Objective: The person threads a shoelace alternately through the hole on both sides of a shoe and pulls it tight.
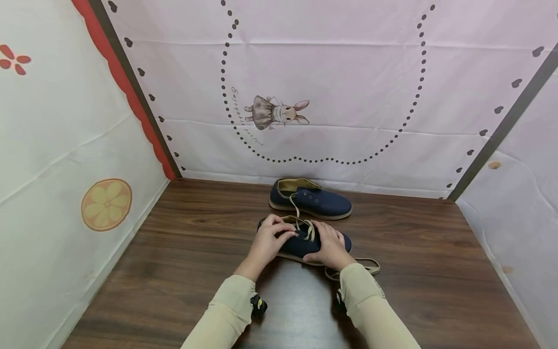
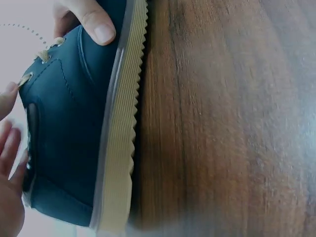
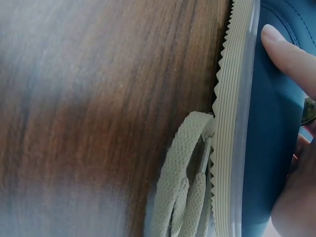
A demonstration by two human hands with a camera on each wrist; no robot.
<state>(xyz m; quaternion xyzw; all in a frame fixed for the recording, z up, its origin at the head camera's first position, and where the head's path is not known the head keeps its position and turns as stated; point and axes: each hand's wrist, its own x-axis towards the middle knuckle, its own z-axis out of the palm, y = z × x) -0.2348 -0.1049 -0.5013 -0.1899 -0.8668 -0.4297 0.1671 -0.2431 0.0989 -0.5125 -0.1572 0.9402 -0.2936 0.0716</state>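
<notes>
A navy canvas shoe (image 1: pixel 301 247) with a ridged tan sole (image 2: pixel 118 123) sits upright on the table, toe to the right. My right hand (image 1: pixel 330 248) grips its front part, the thumb (image 3: pixel 284 52) lying along the near side. At the eyelets, my left hand (image 1: pixel 268 242) pinches the beige shoelace (image 2: pixel 24 80) between thumb and index finger; the other fingers are by the shoe opening. More lace (image 1: pixel 311 232) is threaded across the tongue area, partly hidden by the hands. Behind it stands a matching navy shoe (image 1: pixel 329 201), its three near-side eyelets bare.
A loose bundle of beige lace (image 3: pixel 182 168) lies on the table beside the sole, near my right wrist. The dark wood table (image 1: pixel 196 242) is enclosed by printed white cloth walls (image 1: pixel 348 97). The rear shoe is close to the back wall.
</notes>
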